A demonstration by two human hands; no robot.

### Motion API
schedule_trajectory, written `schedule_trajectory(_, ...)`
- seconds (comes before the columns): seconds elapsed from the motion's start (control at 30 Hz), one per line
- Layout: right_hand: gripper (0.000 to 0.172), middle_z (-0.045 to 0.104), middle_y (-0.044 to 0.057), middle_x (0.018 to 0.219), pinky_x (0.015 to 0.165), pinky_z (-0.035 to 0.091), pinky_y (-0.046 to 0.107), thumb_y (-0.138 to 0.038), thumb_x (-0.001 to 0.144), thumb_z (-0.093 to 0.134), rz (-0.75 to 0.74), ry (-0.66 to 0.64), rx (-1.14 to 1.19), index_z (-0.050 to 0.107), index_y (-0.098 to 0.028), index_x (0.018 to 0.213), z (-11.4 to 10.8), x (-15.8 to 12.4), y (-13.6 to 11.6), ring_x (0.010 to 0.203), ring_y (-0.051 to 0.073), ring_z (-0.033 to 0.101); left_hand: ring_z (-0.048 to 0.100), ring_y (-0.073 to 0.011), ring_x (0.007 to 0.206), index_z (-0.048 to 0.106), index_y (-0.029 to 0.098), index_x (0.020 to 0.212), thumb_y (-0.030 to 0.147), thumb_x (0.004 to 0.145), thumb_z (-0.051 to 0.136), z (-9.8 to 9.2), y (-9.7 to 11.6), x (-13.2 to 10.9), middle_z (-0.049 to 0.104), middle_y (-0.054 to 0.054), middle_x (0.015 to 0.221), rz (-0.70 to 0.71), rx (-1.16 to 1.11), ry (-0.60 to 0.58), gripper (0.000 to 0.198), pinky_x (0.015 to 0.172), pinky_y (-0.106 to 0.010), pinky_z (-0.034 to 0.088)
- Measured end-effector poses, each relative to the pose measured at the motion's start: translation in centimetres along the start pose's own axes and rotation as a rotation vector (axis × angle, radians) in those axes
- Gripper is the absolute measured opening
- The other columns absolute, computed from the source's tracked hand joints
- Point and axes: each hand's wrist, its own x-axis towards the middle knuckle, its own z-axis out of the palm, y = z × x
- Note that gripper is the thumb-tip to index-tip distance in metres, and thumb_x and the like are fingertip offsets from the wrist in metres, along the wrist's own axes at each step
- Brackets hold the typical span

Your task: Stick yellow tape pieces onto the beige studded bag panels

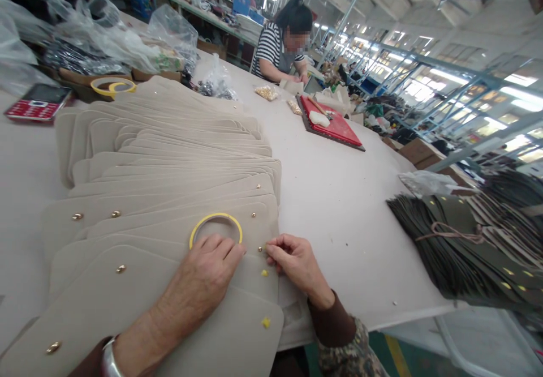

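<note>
My left hand (207, 272) is closed over the near edge of a roll of yellow tape (217, 217), which rests on overlapping beige panels (169, 181). Close beside a small brass stud (260, 249) on the panels' right edge, the fingertips of my right hand (292, 258) are pinched together. Whatever they hold is too small to make out. Small yellow tape pieces (265, 322) cover two studs on the nearer panels. Farther back, the small studs (253, 214) are bare. Larger gold fittings (121, 269) sit along the panels' left side.
A second tape roll (113, 86), a red-and-black phone (40, 103) and plastic bags (114, 37) lie at the back left. Across the table a person (275, 48) works near a red board (331, 121). Tied dark green panels (453, 235) are stacked at right.
</note>
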Motion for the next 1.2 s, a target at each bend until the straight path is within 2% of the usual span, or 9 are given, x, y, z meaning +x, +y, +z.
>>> schedule_trajectory(0.1, 0.019, 0.067, 0.0, 0.058, 0.045, 0.041, 0.019, -0.031, 0.078, 0.065, -0.024, -0.016, -0.103, 0.072, -0.014, 0.079, 0.1, 0.1, -0.2, 0.045, 0.009, 0.051, 0.047, -0.0229, 0.072, 0.056, 0.019, 0.09, 0.009, 0.092, 0.043, 0.2, 0.0, -0.2, 0.054, -0.003, 0.076, 0.014, -0.059, -0.021, 0.017, 0.068, -0.036, 0.039)
schedule_trajectory(0.47, 0.015, 0.073, 0.003, 0.072, 0.063, 0.045, 0.023, -0.013, 0.082, 0.058, -0.334, 0.047, -0.554, 0.07, -0.018, 0.075, 1.5, -0.1, -1.2, 0.065, 0.015, 0.065, 0.049, -0.0235, 0.079, 0.058, 0.02, 0.091, 0.008, 0.089, 0.05, -0.1, -0.1, 0.1, 0.057, -0.003, 0.083, -0.06, -0.102, -0.126, 0.014, 0.073, -0.036, 0.039)
schedule_trajectory(0.53, 0.011, 0.071, 0.001, 0.07, 0.062, 0.045, 0.024, -0.014, 0.084, 0.059, -0.337, 0.045, -0.561, 0.068, -0.019, 0.088, 1.5, 0.0, -1.1, 0.063, 0.015, 0.064, 0.048, -0.0241, 0.077, 0.058, 0.021, 0.091, 0.009, 0.09, 0.05, -0.1, -0.2, 0.1, 0.057, -0.003, 0.081, -0.065, -0.051, -0.12, 0.015, 0.072, -0.037, 0.038)
schedule_trajectory(0.63, 0.023, 0.063, -0.005, 0.056, 0.056, 0.044, 0.023, -0.021, 0.083, 0.066, -0.267, 0.081, -0.488, 0.061, -0.018, 0.105, 1.0, -0.1, -0.7, 0.052, 0.014, 0.059, 0.047, -0.0248, 0.073, 0.059, 0.021, 0.088, 0.009, 0.089, 0.049, -0.2, -0.2, 0.1, 0.056, -0.003, 0.076, -0.07, 0.025, -0.092, 0.015, 0.069, -0.038, 0.036)
schedule_trajectory(0.73, 0.007, 0.06, -0.005, 0.054, 0.051, 0.044, 0.022, -0.025, 0.085, 0.064, -0.23, 0.096, -0.384, 0.062, -0.019, 0.087, 0.4, -0.7, -0.1, 0.049, 0.013, 0.057, 0.048, -0.0248, 0.072, 0.059, 0.021, 0.088, 0.009, 0.088, 0.049, -0.3, -0.2, 0.1, 0.056, -0.003, 0.076, -0.075, 0.033, -0.082, 0.016, 0.068, -0.038, 0.037)
schedule_trajectory(0.77, 0.008, 0.062, -0.003, 0.057, 0.053, 0.045, 0.022, -0.025, 0.086, 0.062, -0.253, 0.094, -0.371, 0.062, -0.019, 0.081, 0.3, -0.9, 0.2, 0.051, 0.013, 0.059, 0.048, -0.0246, 0.072, 0.059, 0.021, 0.089, 0.008, 0.088, 0.049, -0.3, -0.2, 0.2, 0.056, -0.003, 0.075, -0.073, 0.027, -0.077, 0.016, 0.068, -0.038, 0.037)
schedule_trajectory(0.97, 0.013, 0.073, 0.005, 0.081, 0.071, 0.047, 0.024, -0.02, 0.09, 0.059, -0.518, 0.155, -0.594, 0.071, -0.02, 0.083, 1.5, -1.3, 0.9, 0.074, 0.017, 0.067, 0.048, -0.0217, 0.069, 0.056, 0.018, 0.089, 0.009, 0.093, 0.042, -0.6, -0.3, 0.3, 0.053, -0.002, 0.072, -0.01, -0.022, 0.057, 0.018, 0.063, -0.034, 0.037)
schedule_trajectory(1.1, 0.015, 0.071, 0.004, 0.073, 0.065, 0.044, 0.023, -0.02, 0.088, 0.061, -0.453, 0.213, -0.716, 0.069, -0.019, 0.076, 2.6, -0.4, 0.3, 0.066, 0.015, 0.064, 0.05, -0.0205, 0.069, 0.056, 0.018, 0.092, 0.012, 0.096, 0.04, -1.2, -0.3, 0.4, 0.054, -0.002, 0.072, 0.025, -0.04, 0.151, 0.017, 0.063, -0.033, 0.038)
schedule_trajectory(1.2, 0.013, 0.07, 0.003, 0.07, 0.062, 0.042, 0.023, -0.02, 0.085, 0.064, -0.39, 0.193, -0.762, 0.069, -0.018, 0.072, 2.4, 0.0, -0.5, 0.062, 0.014, 0.062, 0.053, -0.0195, 0.068, 0.056, 0.016, 0.097, 0.012, 0.095, 0.045, -1.6, -0.3, 0.4, 0.056, -0.001, 0.071, 0.017, -0.028, 0.239, 0.012, 0.063, -0.032, 0.04)
